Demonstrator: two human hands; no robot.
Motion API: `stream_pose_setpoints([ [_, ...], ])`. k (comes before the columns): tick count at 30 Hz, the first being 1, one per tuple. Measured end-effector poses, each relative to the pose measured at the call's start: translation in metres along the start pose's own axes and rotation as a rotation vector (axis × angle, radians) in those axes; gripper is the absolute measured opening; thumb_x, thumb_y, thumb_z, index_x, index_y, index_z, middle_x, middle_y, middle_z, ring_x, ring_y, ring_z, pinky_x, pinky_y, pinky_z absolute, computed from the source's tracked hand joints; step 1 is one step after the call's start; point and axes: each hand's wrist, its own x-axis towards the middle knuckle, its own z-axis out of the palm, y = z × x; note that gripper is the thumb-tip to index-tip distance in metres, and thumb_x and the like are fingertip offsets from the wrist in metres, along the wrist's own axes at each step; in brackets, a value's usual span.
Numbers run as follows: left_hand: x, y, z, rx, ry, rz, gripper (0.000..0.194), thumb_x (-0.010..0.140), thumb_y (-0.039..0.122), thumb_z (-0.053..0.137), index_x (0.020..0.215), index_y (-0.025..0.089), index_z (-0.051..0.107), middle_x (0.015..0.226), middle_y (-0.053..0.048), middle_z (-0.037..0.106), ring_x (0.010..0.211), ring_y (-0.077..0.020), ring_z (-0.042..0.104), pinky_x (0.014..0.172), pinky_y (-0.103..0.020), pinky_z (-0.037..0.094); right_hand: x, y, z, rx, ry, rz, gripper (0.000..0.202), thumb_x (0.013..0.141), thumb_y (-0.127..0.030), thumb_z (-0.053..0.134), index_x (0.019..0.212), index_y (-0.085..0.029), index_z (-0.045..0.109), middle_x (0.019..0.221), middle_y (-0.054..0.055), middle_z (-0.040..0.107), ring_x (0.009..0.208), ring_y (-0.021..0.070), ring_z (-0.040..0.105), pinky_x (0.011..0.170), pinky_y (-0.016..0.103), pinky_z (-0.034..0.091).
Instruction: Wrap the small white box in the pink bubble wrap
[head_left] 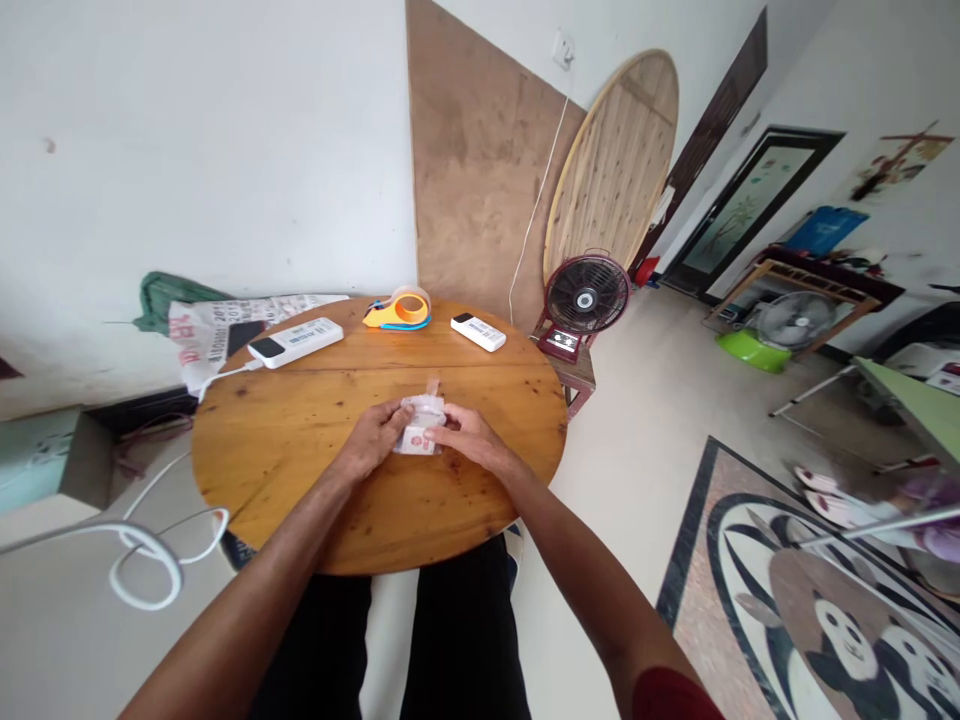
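Note:
A small white box (417,441) with a red print lies near the middle of the round wooden table, partly covered by clear, crinkled plastic wrap (427,404). From the wrap's far edge a short strip of clear tape (433,386) sticks up. My left hand (375,436) grips the left side of the wrapped box, fingers curled against it. On the other side, my right hand (471,438) holds the right edge, its thumb lying over the front. Both palms hide the box's sides.
Beyond my hands on the wooden table (300,470) are an orange tape dispenser (399,308), a white power strip-like device (297,343) with a cable, and a smaller white device (478,332). A fan (586,300) stands on a stool past the right edge.

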Motion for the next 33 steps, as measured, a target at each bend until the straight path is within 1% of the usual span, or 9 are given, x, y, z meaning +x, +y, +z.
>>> stream_pose_setpoints([
  [3, 0.000, -0.005, 0.002, -0.182, -0.025, -0.050, 0.065, 0.067, 0.065, 0.067, 0.104, 0.011, 0.068, 0.072, -0.004, 0.070, 0.058, -0.0151, 0.057, 0.058, -0.026, 0.044, 0.003, -0.001, 0.001, -0.021, 0.003, 0.002, 0.048, 0.073, -0.044, 0.073, 0.112, -0.017, 0.065, 0.100, 0.003, 0.070, 0.087, 0.0167, 0.065, 0.077, 0.028, 0.052],
  [7, -0.001, -0.007, 0.004, -0.310, -0.034, -0.088, 0.063, 0.064, 0.057, 0.075, 0.107, 0.011, 0.065, 0.078, -0.004, 0.071, 0.060, -0.0153, 0.060, 0.059, -0.026, 0.047, 0.003, -0.002, 0.000, -0.088, -0.012, -0.032, 0.048, 0.074, -0.046, 0.072, 0.113, -0.018, 0.065, 0.100, 0.002, 0.069, 0.090, 0.0171, 0.064, 0.079, 0.028, 0.051],
  [11, -0.002, -0.004, 0.005, -0.404, -0.093, -0.075, 0.063, 0.057, 0.045, 0.083, 0.108, 0.013, 0.064, 0.088, -0.006, 0.073, 0.068, -0.0171, 0.064, 0.067, -0.029, 0.051, 0.000, 0.001, 0.001, -0.219, 0.092, -0.096, 0.048, 0.073, -0.045, 0.074, 0.113, -0.020, 0.066, 0.097, 0.002, 0.069, 0.090, 0.0179, 0.062, 0.079, 0.029, 0.051],
  [14, -0.003, -0.004, 0.005, -0.422, -0.091, -0.085, 0.061, 0.052, 0.040, 0.087, 0.101, 0.013, 0.064, 0.086, -0.005, 0.073, 0.067, -0.0168, 0.064, 0.066, -0.029, 0.051, -0.002, 0.002, 0.003, -0.265, 0.128, -0.125, 0.046, 0.073, -0.044, 0.074, 0.113, -0.022, 0.066, 0.095, 0.002, 0.069, 0.089, 0.0176, 0.061, 0.077, 0.029, 0.050],
  [16, -0.003, -0.005, 0.004, -0.424, -0.088, -0.095, 0.058, 0.052, 0.040, 0.087, 0.097, 0.013, 0.064, 0.084, -0.005, 0.072, 0.065, -0.0157, 0.063, 0.064, -0.028, 0.050, -0.004, 0.002, 0.005, -0.274, 0.120, -0.143, 0.046, 0.075, -0.045, 0.073, 0.115, -0.022, 0.066, 0.096, 0.002, 0.069, 0.087, 0.0167, 0.061, 0.076, 0.028, 0.050],
  [19, -0.003, -0.005, 0.003, -0.427, -0.094, -0.092, 0.057, 0.052, 0.041, 0.087, 0.097, 0.015, 0.064, 0.086, -0.004, 0.072, 0.068, -0.0154, 0.064, 0.066, -0.028, 0.051, -0.006, 0.003, 0.006, -0.290, 0.111, -0.186, 0.048, 0.077, -0.045, 0.070, 0.119, -0.022, 0.064, 0.100, 0.002, 0.069, 0.083, 0.0149, 0.060, 0.075, 0.026, 0.049],
  [23, -0.005, -0.002, 0.003, -0.422, -0.087, -0.076, 0.053, 0.054, 0.042, 0.087, 0.095, 0.016, 0.066, 0.084, -0.002, 0.072, 0.069, -0.0148, 0.063, 0.069, -0.028, 0.050, -0.006, 0.007, 0.007, -0.344, 0.178, -0.194, 0.048, 0.079, -0.047, 0.068, 0.119, -0.021, 0.065, 0.099, 0.001, 0.069, 0.077, 0.0134, 0.059, 0.072, 0.025, 0.047],
  [28, -0.006, 0.003, 0.004, -0.364, -0.082, -0.066, 0.050, 0.058, 0.049, 0.084, 0.094, 0.017, 0.070, 0.085, -0.002, 0.073, 0.071, -0.0150, 0.063, 0.072, -0.028, 0.049, -0.004, 0.006, 0.007, -0.365, 0.202, -0.175, 0.045, 0.081, -0.048, 0.065, 0.118, -0.022, 0.065, 0.099, 0.001, 0.069, 0.082, 0.0143, 0.061, 0.079, 0.026, 0.048],
  [33, -0.003, 0.001, 0.004, -0.321, -0.021, -0.067, 0.053, 0.053, 0.052, 0.085, 0.090, 0.016, 0.071, 0.082, -0.002, 0.073, 0.067, -0.0147, 0.062, 0.068, -0.027, 0.048, -0.005, 0.000, 0.006, -0.371, 0.164, -0.187, 0.045, 0.083, -0.045, 0.063, 0.123, -0.023, 0.062, 0.106, 0.001, 0.069, 0.088, 0.0142, 0.063, 0.082, 0.025, 0.049],
])
